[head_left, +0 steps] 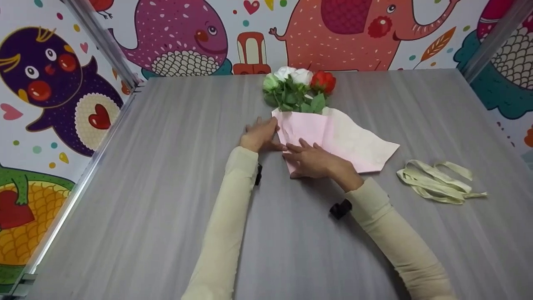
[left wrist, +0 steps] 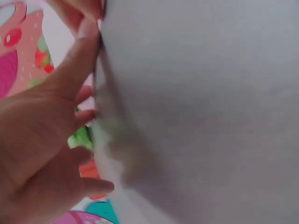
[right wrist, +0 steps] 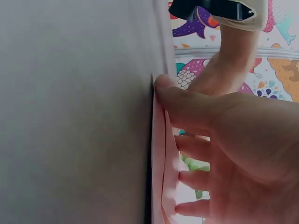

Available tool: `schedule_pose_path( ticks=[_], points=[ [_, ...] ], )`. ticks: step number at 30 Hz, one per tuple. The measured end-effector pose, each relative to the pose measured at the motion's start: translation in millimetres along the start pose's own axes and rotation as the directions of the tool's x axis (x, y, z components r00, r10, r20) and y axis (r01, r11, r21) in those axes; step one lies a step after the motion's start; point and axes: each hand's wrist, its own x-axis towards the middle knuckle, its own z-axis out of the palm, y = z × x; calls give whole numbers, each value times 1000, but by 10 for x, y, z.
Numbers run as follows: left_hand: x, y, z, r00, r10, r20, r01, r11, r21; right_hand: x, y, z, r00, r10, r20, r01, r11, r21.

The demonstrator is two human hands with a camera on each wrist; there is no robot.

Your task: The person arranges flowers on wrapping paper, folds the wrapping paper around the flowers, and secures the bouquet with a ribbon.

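Note:
A bunch of artificial roses lies at the back of the table: white roses (head_left: 302, 76), a pale green one (head_left: 271, 82) and a red one (head_left: 323, 82) above green leaves. Pink wrapping paper (head_left: 308, 127) is folded over the stems, which are hidden; its paler flap (head_left: 360, 139) spreads to the right. My left hand (head_left: 261, 135) touches the paper's left edge, thumb stretched toward the right hand in the left wrist view. My right hand (head_left: 312, 160) presses on the folded front with fingers extended. In the right wrist view its thumb (right wrist: 180, 100) lies along the paper's lower edge.
A loosely looped pale ribbon (head_left: 437, 183) lies on the grey table (head_left: 145, 200), right of the paper. Cartoon-printed wall panels (head_left: 258, 25) stand behind and at the sides. A metal rail (head_left: 83, 183) runs down the table's left side.

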Motion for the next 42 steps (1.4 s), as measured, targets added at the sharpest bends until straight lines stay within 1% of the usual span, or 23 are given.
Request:
schedule_pose_path(
  ticks=[1,4,9,12,17,23,27,30,33,37,42],
  points=[
    [-5,-15,6,1000,-6,9,6,1000,-16,-9,0,-1,1000,2,13,-2,1000,-4],
    [-10,-36,8,999,-19,38,20,1000,-21,-26,6,-2,999,3,34,-2,1000,-13],
    [27,-24,-25,993,-40,109,34,998,56,-25,13,8,999,1,48,1,999,-42],
    [66,-23,-52,990,-49,131,37,995,95,-9,2,21,998,19,61,-17,999,-48],
    [106,-49,-78,991,-61,116,48,992,114,17,-23,27,995,52,82,-48,998,-47],
    [116,-60,-67,997,-58,55,46,980,192,15,-33,10,996,26,82,-22,999,-46],
    [130,-28,-33,998,-63,29,55,976,211,-16,-27,-13,995,33,99,-32,999,-11],
    [136,-3,-19,996,-84,27,76,974,213,-31,-23,-27,991,49,123,-53,998,27],
    [127,12,-42,994,-105,25,96,969,227,-40,-37,-36,990,49,135,-56,997,52],
    [109,16,-89,993,-111,31,101,969,227,-58,-71,-49,988,45,146,-53,997,50],
    [92,0,-101,991,-130,42,120,975,185,-90,-136,-70,981,66,183,-75,996,41]
  ],
)
